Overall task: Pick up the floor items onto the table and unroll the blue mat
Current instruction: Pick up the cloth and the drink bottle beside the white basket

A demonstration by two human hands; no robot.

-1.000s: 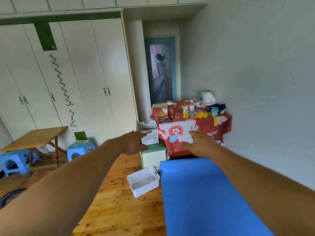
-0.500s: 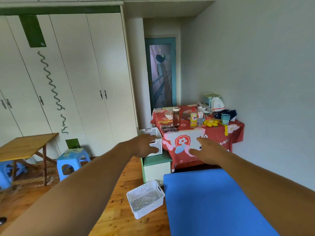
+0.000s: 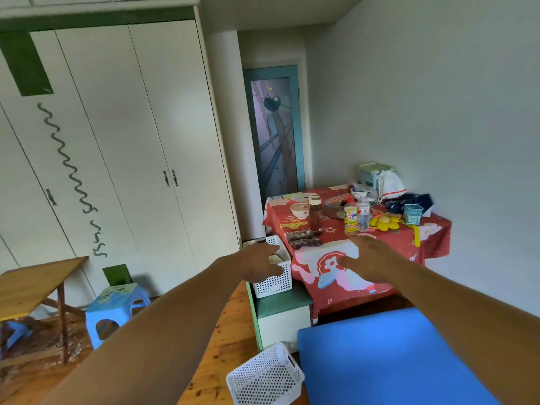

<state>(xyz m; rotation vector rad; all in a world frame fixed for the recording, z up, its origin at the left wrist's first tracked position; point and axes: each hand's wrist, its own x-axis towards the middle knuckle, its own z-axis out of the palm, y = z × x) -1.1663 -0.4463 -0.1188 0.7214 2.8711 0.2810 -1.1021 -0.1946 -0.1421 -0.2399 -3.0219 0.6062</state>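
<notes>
The blue mat (image 3: 380,358) lies flat on the wooden floor at the lower right, running toward the table with the red cloth (image 3: 394,244). Both my arms stretch forward above it. My left hand (image 3: 257,264) hovers with fingers spread in front of a white perforated basket (image 3: 274,283) that stands on a green-topped cabinet (image 3: 280,302). My right hand (image 3: 371,258) is open with fingers apart, in front of the hanging red cloth, holding nothing. A second white basket (image 3: 266,375) lies on the floor beside the mat's left edge.
The red table carries bottles (image 3: 350,216), a bowl (image 3: 299,210), yellow fruit (image 3: 385,223), a teal box (image 3: 412,213) and a white bag (image 3: 390,185). A wooden table (image 3: 26,285) and a blue stool (image 3: 114,308) stand at the left before white wardrobes. A wall bounds the right.
The view has moved forward and tilted up, so the red table appears closer. Both hands stay outstretched and empty, now nearer the cabinet basket and the tablecloth.
</notes>
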